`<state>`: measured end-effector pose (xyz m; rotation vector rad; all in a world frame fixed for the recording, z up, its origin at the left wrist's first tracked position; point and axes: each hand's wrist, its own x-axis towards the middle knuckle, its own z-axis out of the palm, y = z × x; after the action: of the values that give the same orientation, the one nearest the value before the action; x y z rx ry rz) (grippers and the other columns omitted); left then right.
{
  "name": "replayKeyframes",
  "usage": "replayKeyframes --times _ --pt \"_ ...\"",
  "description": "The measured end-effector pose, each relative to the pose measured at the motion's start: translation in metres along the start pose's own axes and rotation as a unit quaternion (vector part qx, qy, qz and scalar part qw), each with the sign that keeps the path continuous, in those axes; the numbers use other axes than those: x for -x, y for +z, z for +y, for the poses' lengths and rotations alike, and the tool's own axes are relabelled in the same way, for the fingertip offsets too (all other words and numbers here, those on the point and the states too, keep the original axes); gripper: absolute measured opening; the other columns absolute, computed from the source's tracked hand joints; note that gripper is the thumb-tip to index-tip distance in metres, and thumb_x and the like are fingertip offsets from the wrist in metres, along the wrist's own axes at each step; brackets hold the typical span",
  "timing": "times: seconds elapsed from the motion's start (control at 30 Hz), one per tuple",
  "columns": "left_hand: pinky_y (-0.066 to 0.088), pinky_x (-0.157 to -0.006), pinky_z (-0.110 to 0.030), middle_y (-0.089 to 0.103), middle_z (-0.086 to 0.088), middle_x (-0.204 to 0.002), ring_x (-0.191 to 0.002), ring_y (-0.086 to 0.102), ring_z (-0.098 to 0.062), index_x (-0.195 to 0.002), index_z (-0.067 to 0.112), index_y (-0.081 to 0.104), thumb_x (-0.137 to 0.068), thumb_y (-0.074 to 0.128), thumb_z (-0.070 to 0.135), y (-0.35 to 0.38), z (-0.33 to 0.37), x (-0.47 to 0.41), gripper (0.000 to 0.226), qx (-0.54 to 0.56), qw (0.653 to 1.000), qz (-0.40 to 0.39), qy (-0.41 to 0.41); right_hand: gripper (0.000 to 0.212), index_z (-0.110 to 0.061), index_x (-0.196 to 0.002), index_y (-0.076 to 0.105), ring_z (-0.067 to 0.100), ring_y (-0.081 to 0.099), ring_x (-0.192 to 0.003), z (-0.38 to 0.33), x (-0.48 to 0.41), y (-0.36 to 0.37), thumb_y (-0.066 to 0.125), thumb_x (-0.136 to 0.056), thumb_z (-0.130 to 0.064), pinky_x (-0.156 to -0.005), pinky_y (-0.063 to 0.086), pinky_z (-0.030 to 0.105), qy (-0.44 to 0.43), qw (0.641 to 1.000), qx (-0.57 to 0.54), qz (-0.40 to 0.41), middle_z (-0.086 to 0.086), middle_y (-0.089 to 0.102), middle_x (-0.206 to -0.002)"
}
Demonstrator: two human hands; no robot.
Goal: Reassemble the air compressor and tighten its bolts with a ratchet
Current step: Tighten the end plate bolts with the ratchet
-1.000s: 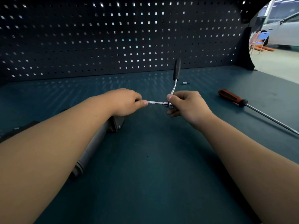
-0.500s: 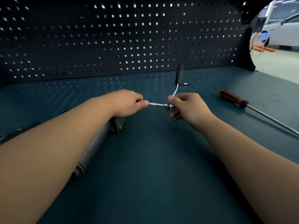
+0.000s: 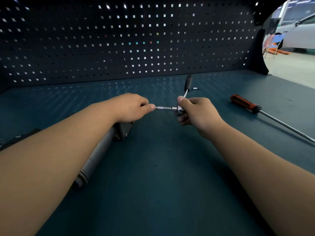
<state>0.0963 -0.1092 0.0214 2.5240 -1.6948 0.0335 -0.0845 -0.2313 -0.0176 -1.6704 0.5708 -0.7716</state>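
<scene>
- Chrome glints between the two hands: the left hand [image 3: 131, 108], knuckles up, pinches the left tip of a thin knurled extension bar [image 3: 164, 108] between thumb and forefinger.
- The right hand [image 3: 199, 113] curls round the head of the ratchet [image 3: 187, 84], thumb on top. The black grip rises away from it towards the pegboard [image 3: 119, 40].
- Both forearms reach forward over the workbench [image 3: 153, 184]. The grey compressor [image 3: 100, 150] lies on it under the left forearm, its bracketed end just below the left hand.
- Against a second ago, the top of the ratchet's grip sits lower beside the small bolt [image 3: 196, 88]; the hands have barely shifted.
- The bench top is matte teal, the compressor body a smooth cylinder. A screwdriver [image 3: 245, 103] with a red-and-black handle and a long steel shaft lies well to the right.
</scene>
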Motion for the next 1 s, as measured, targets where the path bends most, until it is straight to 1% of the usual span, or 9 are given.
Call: replayKeyframes --times 0.07,0.17,0.27,0.4,0.53,0.63,0.83,0.9,1.0 --pt "0.041 -0.066 -0.031 0.056 0.008 -0.071 -0.071 0.050 -0.007 -0.075 0.032 0.051 -0.095 0.033 0.058 0.000 0.001 0.001 0.038 -0.010 1.000 -0.008 0.009 0.027 -0.007 -0.079 0.063 0.016 0.063 -0.053 0.000 0.001 0.000 0.060 -0.093 -0.029 -0.054 0.053 0.027 -0.011 1.000 -0.003 0.005 0.006 0.063 -0.070" --pt "0.041 -0.074 -0.036 0.053 0.007 -0.076 -0.090 0.043 -0.013 -0.078 0.029 0.048 -0.098 0.027 0.055 0.000 0.003 0.001 0.039 -0.026 0.999 -0.022 0.009 0.008 -0.014 -0.083 0.067 0.015 0.065 -0.060 -0.001 0.000 -0.003 0.064 -0.090 -0.017 -0.062 0.057 0.026 -0.059 0.998 -0.001 0.005 -0.004 0.065 -0.065" --pt "0.037 -0.073 -0.036 0.052 0.006 -0.079 -0.098 0.037 -0.014 -0.082 0.026 0.048 -0.099 0.024 0.055 0.000 0.005 0.001 0.041 -0.029 0.999 -0.028 0.004 0.008 -0.020 -0.086 0.068 0.013 0.067 -0.067 -0.001 -0.001 -0.004 0.067 -0.088 -0.012 -0.072 0.058 0.024 -0.086 0.996 -0.003 0.002 -0.007 0.069 -0.069" --pt "0.036 -0.074 -0.036 0.053 0.007 -0.080 -0.100 0.036 -0.013 -0.082 0.029 0.047 -0.098 0.022 0.056 0.001 0.004 0.000 0.040 -0.033 0.999 -0.037 -0.002 0.013 -0.015 -0.079 0.067 0.014 0.068 -0.061 -0.002 -0.002 -0.003 0.063 -0.091 -0.019 -0.062 0.057 0.026 -0.066 0.998 0.009 0.010 -0.007 0.065 -0.061" --pt "0.040 -0.075 -0.036 0.056 0.007 -0.083 -0.098 0.038 -0.013 -0.079 0.030 0.048 -0.097 0.028 0.055 0.000 0.003 0.001 0.037 -0.033 0.999 -0.024 0.013 0.028 -0.008 -0.077 0.063 0.017 0.066 -0.054 0.001 -0.002 -0.001 0.059 -0.094 -0.030 -0.055 0.056 0.030 -0.019 1.000 0.009 0.012 -0.005 0.064 -0.057" --pt "0.043 -0.079 -0.036 0.059 0.008 -0.098 -0.095 0.040 -0.012 -0.100 0.025 0.057 -0.099 0.036 0.047 0.001 0.006 0.002 0.031 -0.093 0.993 0.018 0.072 0.030 -0.005 -0.079 0.063 0.017 0.064 -0.052 0.002 -0.001 0.001 0.058 -0.095 -0.031 -0.053 0.055 0.028 -0.001 1.000 -0.008 0.008 0.002 0.067 -0.063" --pt "0.040 -0.069 -0.033 0.055 0.008 -0.093 -0.083 0.051 -0.016 -0.104 0.022 0.056 -0.101 0.034 0.044 0.002 0.009 -0.002 0.031 -0.131 0.989 0.023 0.063 0.007 -0.018 -0.083 0.067 0.017 0.068 -0.063 0.000 -0.001 -0.004 0.066 -0.090 -0.016 -0.066 0.059 0.029 -0.061 0.998 0.008 0.000 -0.005 0.068 -0.066" --pt "0.043 -0.069 -0.034 0.056 0.006 -0.094 -0.084 0.053 -0.018 -0.103 0.021 0.056 -0.101 0.033 0.044 0.001 0.010 -0.002 0.033 -0.127 0.990 0.026 0.060 0.012 -0.023 -0.083 0.067 0.018 0.068 -0.069 0.000 -0.002 -0.004 0.069 -0.087 -0.012 -0.074 0.059 0.030 -0.088 0.996 0.014 0.001 -0.006 0.069 -0.068" --pt "0.047 -0.074 -0.038 0.058 0.004 -0.096 -0.086 0.054 -0.018 -0.105 0.021 0.057 -0.101 0.033 0.045 -0.001 0.010 0.001 0.035 -0.119 0.991 0.020 0.057 0.009 -0.021 -0.080 0.067 0.017 0.070 -0.068 -0.001 -0.003 -0.003 0.067 -0.088 -0.016 -0.070 0.059 0.028 -0.087 0.996 0.016 0.003 -0.007 0.069 -0.066"
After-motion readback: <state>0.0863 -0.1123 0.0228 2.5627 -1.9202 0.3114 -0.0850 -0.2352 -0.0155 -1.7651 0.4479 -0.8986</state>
